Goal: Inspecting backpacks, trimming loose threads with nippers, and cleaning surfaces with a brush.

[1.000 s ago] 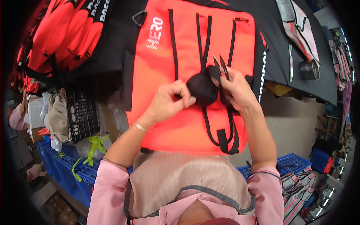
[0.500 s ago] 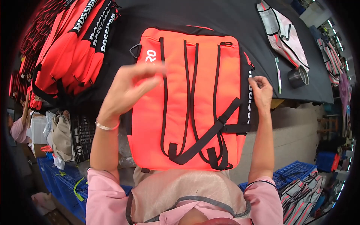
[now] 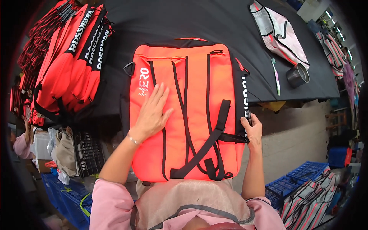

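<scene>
A bright orange-red backpack with black trim lies strap side up, partly on the black-covered table and reaching over its near edge toward my body. Its two padded shoulder straps run lengthwise, and a loose black webbing strap crosses their lower ends. My left hand rests flat on the left shoulder strap, fingers stretched out, holding nothing. At the right edge, my right hand grips the backpack's black side panel, thumb on top; some of its fingers are hidden.
Several red bags are stacked at the far left. On the right of the black table lie a white mesh piece, a toothbrush and a metal cup. Blue crates stand low right. Another person's arm shows far left.
My left hand has come down from above the backpack onto its left strap. My right hand has moved nearer along the side edge, and the backpack sits slightly lower and further left in view.
</scene>
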`<state>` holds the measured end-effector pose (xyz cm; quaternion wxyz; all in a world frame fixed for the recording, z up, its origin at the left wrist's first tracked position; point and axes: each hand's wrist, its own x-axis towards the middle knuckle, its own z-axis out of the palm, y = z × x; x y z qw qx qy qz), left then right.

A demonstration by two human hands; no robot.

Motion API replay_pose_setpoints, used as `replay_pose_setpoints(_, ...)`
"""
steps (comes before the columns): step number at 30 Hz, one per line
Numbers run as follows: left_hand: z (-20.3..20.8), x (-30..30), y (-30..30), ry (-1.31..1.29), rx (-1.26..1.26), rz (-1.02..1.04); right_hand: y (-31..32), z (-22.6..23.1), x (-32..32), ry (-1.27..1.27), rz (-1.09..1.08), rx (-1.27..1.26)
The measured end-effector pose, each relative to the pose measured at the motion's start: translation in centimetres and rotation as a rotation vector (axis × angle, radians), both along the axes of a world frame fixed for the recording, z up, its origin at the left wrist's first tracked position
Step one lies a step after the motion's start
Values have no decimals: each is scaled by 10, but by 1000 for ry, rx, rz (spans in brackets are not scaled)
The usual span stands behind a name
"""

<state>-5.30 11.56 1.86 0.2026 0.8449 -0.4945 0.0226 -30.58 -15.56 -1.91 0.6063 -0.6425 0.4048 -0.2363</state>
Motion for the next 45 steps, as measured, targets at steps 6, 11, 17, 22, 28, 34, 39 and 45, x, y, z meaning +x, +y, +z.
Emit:
replay_pose_setpoints(6, 4, -19, 75, 183, -33, 575, 14, 0, 8, -121, -111, 51)
replay_pose_setpoints(11, 19, 5, 101, 228, -196, 403, 48, 30, 28, -246, -99, 14)
replay_pose_setpoints(17, 108, 92, 61, 190, -218, 127, 97, 51, 37, -347, -160, -13)
replay_pose_setpoints(22, 103, 158, 58, -42, 469, 168, 111, 33, 5, -95, 242, 104)
replay_pose_setpoints(28, 120, 117, -80, 20, -106, -146, -30, 71, 32, -87, -55, -380)
replay_pose_setpoints(34, 42, 79, -177, -129, 20, -266, -159, 10, 109, 212, -106, -715)
replay_pose_setpoints(39, -5, 63, -143, -264, -9, -247, -177, 38, 107, 322, -161, -1007)
replay_pose_setpoints(45, -2, 37, -131, -66, -160, -245, -194, 21, 48, 763, -294, -1002)
